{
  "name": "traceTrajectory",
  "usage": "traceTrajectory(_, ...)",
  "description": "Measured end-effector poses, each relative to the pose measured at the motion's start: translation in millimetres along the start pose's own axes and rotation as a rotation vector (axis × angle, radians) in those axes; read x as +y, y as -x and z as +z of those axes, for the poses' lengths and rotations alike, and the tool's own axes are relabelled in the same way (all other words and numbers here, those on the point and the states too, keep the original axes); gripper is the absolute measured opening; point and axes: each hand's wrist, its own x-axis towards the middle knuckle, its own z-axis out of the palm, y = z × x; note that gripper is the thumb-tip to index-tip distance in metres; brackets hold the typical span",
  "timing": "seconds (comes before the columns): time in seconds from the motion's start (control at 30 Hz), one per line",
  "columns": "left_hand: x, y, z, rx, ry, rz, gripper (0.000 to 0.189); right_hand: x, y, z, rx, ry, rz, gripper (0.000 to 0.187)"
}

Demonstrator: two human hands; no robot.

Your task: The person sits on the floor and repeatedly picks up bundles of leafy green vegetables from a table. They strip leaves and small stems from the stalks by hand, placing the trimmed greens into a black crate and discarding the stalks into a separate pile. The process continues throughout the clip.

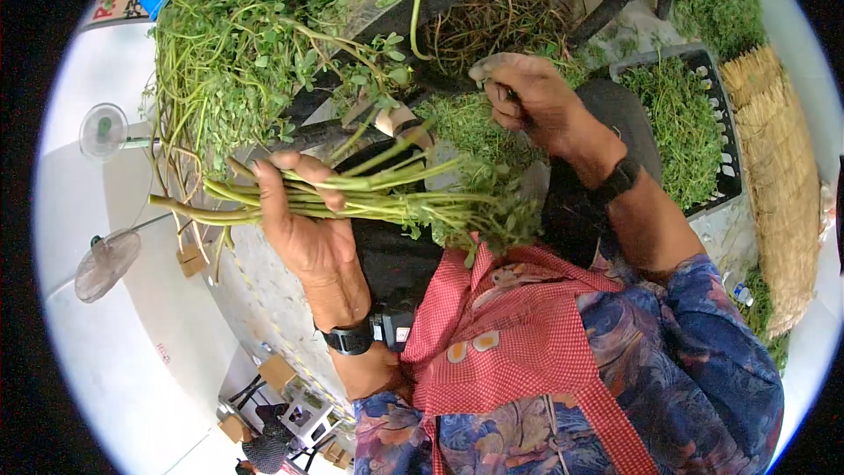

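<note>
My left hand point(306, 237) grips a bundle of green-stemmed leafy plants point(382, 201). The thick stem ends stick out to the left, and the leafy tips droop to the right above my lap. My right hand point(527, 95) is raised apart from the bundle with its fingers curled; whether anything small is pinched in it cannot be told. Left of that hand, a single curved stem point(422, 6) hangs down. A large heap of leafy greens point(224, 59) lies on the table beyond my left hand. Brownish stems point(501, 20) are piled beyond my right hand.
At the right stands a dark plastic crate point(732, 191) holding greens, beside a long straw bundle point(771, 178). More greens point(719, 6) lie on the floor. Two fans, one upper point(102, 132) and one lower point(109, 264), stand at the left. Another person point(264, 442) is at the lower left.
</note>
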Motion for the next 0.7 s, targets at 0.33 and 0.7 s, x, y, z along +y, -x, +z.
traceTrajectory(0.33,-2.3,0.5,-5.5,0.030,-0.164,-0.013,0.027,16.1,21.1,33.0,-0.439,0.430,-0.376,0.021)
traceTrajectory(0.7,5.8,-3.0,-9.3,0.053,-0.074,-0.019,0.028,14.2,30.5,62.5,-0.199,0.763,-0.533,0.017)
